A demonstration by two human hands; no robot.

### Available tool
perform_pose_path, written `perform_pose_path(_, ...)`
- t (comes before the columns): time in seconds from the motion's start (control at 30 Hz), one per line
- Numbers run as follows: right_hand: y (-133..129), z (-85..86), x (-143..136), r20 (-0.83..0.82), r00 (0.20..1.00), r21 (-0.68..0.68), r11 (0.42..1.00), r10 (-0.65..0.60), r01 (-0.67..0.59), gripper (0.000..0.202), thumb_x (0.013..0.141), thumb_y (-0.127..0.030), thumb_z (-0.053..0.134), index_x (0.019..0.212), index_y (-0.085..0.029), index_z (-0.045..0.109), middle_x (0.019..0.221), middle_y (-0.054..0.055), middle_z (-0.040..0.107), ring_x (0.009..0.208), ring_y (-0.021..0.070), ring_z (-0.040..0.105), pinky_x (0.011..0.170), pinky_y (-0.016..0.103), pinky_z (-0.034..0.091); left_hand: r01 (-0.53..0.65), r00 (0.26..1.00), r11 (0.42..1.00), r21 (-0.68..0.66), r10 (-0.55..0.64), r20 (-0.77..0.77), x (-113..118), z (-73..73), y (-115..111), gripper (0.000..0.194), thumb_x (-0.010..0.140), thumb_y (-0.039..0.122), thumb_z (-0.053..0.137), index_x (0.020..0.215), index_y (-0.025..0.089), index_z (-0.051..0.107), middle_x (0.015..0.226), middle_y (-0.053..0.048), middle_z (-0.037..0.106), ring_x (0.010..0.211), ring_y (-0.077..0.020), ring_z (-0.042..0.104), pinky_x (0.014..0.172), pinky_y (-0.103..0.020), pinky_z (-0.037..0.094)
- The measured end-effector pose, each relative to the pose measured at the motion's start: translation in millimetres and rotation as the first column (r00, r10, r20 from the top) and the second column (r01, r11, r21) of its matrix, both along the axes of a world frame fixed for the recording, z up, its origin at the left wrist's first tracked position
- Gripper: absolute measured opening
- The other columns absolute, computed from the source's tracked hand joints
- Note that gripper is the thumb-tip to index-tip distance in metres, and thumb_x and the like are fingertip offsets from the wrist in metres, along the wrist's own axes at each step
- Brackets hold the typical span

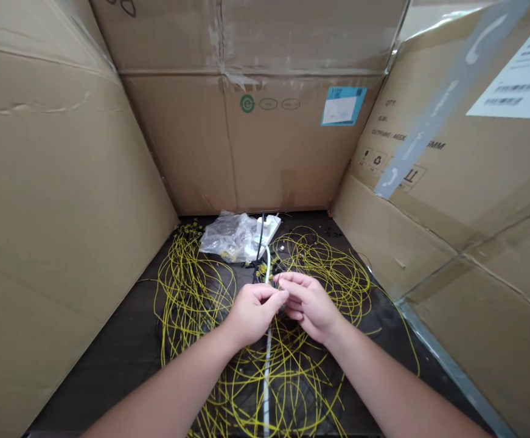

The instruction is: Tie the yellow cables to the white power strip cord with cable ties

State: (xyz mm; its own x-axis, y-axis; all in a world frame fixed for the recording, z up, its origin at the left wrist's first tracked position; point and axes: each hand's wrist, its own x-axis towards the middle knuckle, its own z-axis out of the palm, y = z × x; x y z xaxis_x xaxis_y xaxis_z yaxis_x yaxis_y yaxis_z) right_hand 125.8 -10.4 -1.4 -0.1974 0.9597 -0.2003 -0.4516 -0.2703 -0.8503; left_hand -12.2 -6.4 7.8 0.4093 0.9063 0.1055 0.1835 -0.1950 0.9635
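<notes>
My left hand (254,311) and my right hand (309,303) meet at the middle of the dark table (114,347), fingertips touching or nearly so. The thumb and index finger of each are pinched together; whatever lies between them is too small to make out. Beneath and around both hands spread tangled yellow wires (191,286). A white cable (267,377) runs under the hands towards a white power strip (270,229). Just beyond the fingertips lies a small cluster of black and yellow pieces (261,271).
Cardboard boxes wall in the table at the left (55,182), back (283,158) and right (429,213). Near the back box lies a crumpled clear plastic bag (228,236). A black cable (261,237) stands at the power strip.
</notes>
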Motion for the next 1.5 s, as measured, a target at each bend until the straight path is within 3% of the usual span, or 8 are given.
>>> perform_pose_path(0.17,0,3.3,6,-0.063,0.996,0.031,0.997,0.068,-0.066,0.022,0.067,-0.022,0.063,0.087,-0.014,0.064,0.044,-0.010,0.033,0.038,0.0026,0.019,0.035,0.015,0.019,0.009,0.996,0.987,0.160,0.005,-0.088,0,1.7,-2,0.032,0.084,0.035,0.050,0.068,0.017,0.072,0.064,-0.004,0.063,0.059,-0.0128,0.052,0.060,-0.024,0.039)
perform_pose_path(0.33,2,3.8,3,0.075,0.996,0.102,0.994,-0.042,0.034,0.023,0.073,-0.036,0.065,0.077,-0.013,0.064,0.042,-0.010,0.029,0.037,0.0023,0.021,0.035,0.015,0.017,0.021,0.979,0.976,0.219,0.024,-0.201,1,-0.4,-2,0.038,0.083,0.034,0.051,0.054,0.015,0.066,0.052,-0.002,0.053,0.051,-0.0110,0.045,0.053,-0.024,0.034)
perform_pose_path(0.47,2,3.5,1,0.106,0.991,0.130,0.989,-0.085,0.071,0.025,0.072,-0.038,0.067,0.073,-0.013,0.063,0.040,-0.011,0.029,0.036,0.0018,0.019,0.034,0.016,0.016,0.061,0.982,0.977,0.203,-0.022,-0.188,0,2.0,-3,0.033,0.081,0.034,0.052,0.060,0.015,0.068,0.054,-0.002,0.055,0.052,-0.0111,0.045,0.052,-0.024,0.033)
perform_pose_path(0.9,2,5.8,9,0.153,0.988,0.182,0.983,-0.003,-0.025,0.023,0.075,-0.036,0.065,0.074,-0.014,0.060,0.038,-0.011,0.032,0.032,0.0019,0.024,0.032,0.015,0.023,0.142,0.978,0.984,0.104,-0.123,-0.170,-4,0.4,-4,0.035,0.081,0.034,0.052,0.054,0.013,0.060,0.049,0.000,0.050,0.048,-0.0092,0.042,0.048,-0.023,0.030)
perform_pose_path(1.0,2,5.2,9,0.135,0.990,0.201,0.980,-0.036,0.009,0.021,0.075,-0.035,0.065,0.072,-0.015,0.060,0.039,-0.010,0.036,0.031,0.0024,0.027,0.031,0.016,0.026,0.100,0.989,0.994,0.051,-0.094,-0.113,-4,2.2,-5,0.037,0.079,0.035,0.054,0.050,0.014,0.051,0.047,0.001,0.047,0.047,-0.0082,0.039,0.047,-0.022,0.030)
perform_pose_path(1.1,1,3.7,8,0.139,0.987,0.222,0.974,-0.076,0.044,0.021,0.074,-0.035,0.066,0.070,-0.015,0.060,0.039,-0.009,0.038,0.030,0.0028,0.029,0.031,0.016,0.028,0.055,0.996,0.995,-0.086,-0.049,0.073,-2,3.8,-4,0.031,0.077,0.035,0.059,0.057,0.016,0.045,0.051,0.002,0.050,0.048,-0.0082,0.043,0.048,-0.021,0.034)
perform_pose_path(1.3,0,0.2,7,0.310,0.944,0.284,0.959,-0.113,0.021,0.024,0.076,-0.038,0.064,0.075,-0.014,0.065,0.039,-0.006,0.046,0.032,0.0045,0.036,0.032,0.017,0.028,0.275,0.905,0.863,-0.424,-0.083,0.418,-2,5.5,1,0.027,0.075,0.029,0.064,0.095,0.014,0.053,0.065,-0.002,0.060,0.054,-0.0099,0.054,0.052,-0.023,0.043)
perform_pose_path(1.5,0,2.4,6,0.297,0.952,0.265,0.964,-0.078,-0.004,0.024,0.075,-0.037,0.064,0.073,-0.014,0.064,0.041,-0.007,0.045,0.032,0.0036,0.034,0.031,0.016,0.028,0.225,0.914,0.821,-0.525,0.010,0.406,-5,3.0,5,0.023,0.074,0.030,0.065,0.066,0.010,0.058,0.056,0.000,0.053,0.041,-0.0043,0.044,0.040,-0.018,0.038)
